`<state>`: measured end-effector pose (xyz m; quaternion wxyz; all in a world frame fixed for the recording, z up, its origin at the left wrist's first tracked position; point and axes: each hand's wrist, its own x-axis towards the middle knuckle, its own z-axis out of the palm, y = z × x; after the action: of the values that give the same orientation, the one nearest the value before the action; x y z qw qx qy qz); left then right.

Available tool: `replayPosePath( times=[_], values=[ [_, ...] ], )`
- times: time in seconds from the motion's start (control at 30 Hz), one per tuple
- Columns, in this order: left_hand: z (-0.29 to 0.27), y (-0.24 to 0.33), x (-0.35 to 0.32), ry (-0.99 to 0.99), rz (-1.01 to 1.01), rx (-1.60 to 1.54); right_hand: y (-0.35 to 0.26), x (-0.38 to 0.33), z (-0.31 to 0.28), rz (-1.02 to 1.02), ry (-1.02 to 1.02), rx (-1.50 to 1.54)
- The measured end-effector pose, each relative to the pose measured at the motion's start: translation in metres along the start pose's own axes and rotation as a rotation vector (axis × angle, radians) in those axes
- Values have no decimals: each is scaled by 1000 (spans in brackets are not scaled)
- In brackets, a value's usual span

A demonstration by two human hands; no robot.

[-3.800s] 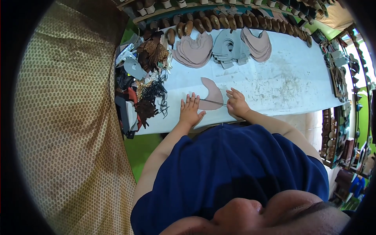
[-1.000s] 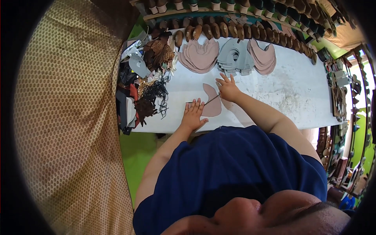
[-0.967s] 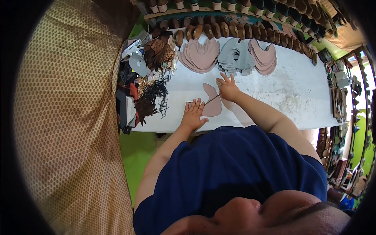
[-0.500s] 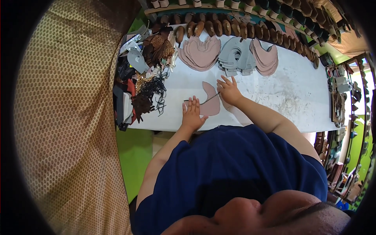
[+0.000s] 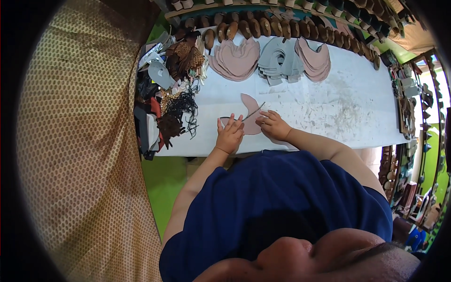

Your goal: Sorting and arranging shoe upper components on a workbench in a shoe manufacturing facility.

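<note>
Head view: the left hand (image 5: pixel 229 136) is lying flat on the white bench (image 5: pixel 329 101), fingers spread wide and pressing down the near left end of a pink leather piece (image 5: pixel 250 115), gripping nothing. The right hand (image 5: pixel 274 126) is sitting just right of that piece, fingers curled in narrow and pinching a thin dark tool (image 5: pixel 254 112) that is slanting up and right across the leather; the tool's kind is too small to tell. The pink leather piece is lying flat near the front edge of the bench, between the two hands and touching both. Further back on the bench a stack of pink cut pieces (image 5: pixel 235 61), a stack of grey cut pieces (image 5: pixel 278 61) and another pink stack (image 5: pixel 314 58) are sitting side by side, well apart from the hands. A heap of dark scraps and cords (image 5: pixel 171 101) is crowding the left end of the bench, near the left hand but not touching it. A row of brown shoe forms (image 5: pixel 263 27) is running along the far edge. A patterned tan cloth (image 5: pixel 80 155) is filling the left side of the view. The person's blue shirt (image 5: pixel 277 202) is covering the lower middle.
</note>
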<state>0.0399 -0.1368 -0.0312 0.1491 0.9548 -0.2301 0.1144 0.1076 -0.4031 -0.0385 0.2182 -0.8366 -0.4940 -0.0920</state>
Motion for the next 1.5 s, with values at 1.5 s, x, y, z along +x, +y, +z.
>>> replayPosePath(
  times=[1.5],
  values=[
    [-19, -8, -23, -515, 15, 49, 0, 60, 11, 704, -218, 31]
  ],
)
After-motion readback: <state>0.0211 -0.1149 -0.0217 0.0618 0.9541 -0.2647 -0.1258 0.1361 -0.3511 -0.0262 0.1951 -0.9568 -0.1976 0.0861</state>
